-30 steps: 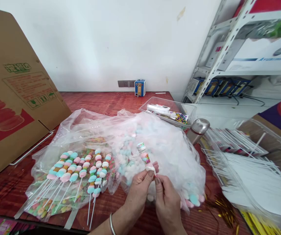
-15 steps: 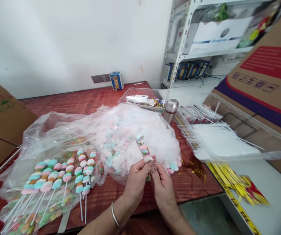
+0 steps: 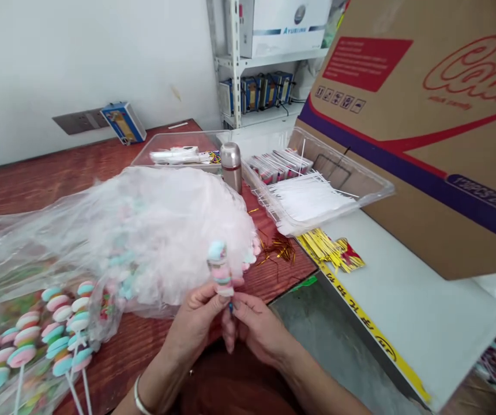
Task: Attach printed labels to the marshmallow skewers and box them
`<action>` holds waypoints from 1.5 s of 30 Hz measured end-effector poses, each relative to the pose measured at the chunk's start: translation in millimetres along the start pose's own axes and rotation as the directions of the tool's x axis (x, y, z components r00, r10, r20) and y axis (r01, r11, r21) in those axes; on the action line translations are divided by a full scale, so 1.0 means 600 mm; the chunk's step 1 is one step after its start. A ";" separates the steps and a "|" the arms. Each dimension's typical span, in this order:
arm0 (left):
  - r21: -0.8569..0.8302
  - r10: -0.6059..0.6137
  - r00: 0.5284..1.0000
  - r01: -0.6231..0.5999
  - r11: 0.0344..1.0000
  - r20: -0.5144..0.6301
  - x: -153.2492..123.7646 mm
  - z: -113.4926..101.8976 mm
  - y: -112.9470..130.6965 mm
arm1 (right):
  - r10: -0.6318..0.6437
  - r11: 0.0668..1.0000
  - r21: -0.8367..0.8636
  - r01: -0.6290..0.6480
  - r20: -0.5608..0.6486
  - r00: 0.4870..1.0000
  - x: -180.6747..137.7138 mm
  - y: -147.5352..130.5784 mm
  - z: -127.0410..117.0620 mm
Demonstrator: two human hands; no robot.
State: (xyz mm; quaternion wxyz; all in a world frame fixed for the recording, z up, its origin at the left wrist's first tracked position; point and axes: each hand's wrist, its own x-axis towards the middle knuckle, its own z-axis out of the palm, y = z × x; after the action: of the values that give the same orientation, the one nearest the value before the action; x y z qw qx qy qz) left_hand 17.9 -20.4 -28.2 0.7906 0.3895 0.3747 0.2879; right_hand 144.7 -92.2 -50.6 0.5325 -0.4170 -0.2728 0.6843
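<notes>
A marshmallow skewer [image 3: 221,266] in blue, white and pink stands upright before me, apparently inside a small clear printed bag. My left hand [image 3: 196,320] is closed round its lower part, thumb pressed against the bottom marshmallow. Just below, my right hand [image 3: 259,325] pinches at the gathered base, where a small dark blue bit shows between the fingers. The stick is mostly hidden by my hands. Several finished marshmallow skewers [image 3: 27,337] lie at the left on a clear plastic bag. A large bag of loose marshmallows [image 3: 174,225] spreads behind my hands.
A steel flask [image 3: 231,167] stands behind the marshmallow bag. Right of it is a clear bin [image 3: 338,199] with white sticks and stacked packets. Yellow twist ties [image 3: 326,248] lie on the white table, gold ones [image 3: 280,249] on the red table. A big carton [image 3: 408,132] rises at right.
My view has swung to the right. The marshmallow skewer now stands upright in my grip, and my right hand has come to its base.
</notes>
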 end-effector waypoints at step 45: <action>0.942 0.843 0.538 -0.282 0.181 -0.001 -0.033 -0.065 0.029 | -0.769 -0.354 -0.897 0.266 0.441 0.463 0.091 -0.004 0.108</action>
State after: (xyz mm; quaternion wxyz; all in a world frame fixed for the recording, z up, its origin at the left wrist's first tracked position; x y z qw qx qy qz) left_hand -27.8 -10.2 -22.6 0.1526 0.7458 0.4806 0.4353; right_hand 85.4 -34.4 -31.1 0.3893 -0.5758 -0.7030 -0.1506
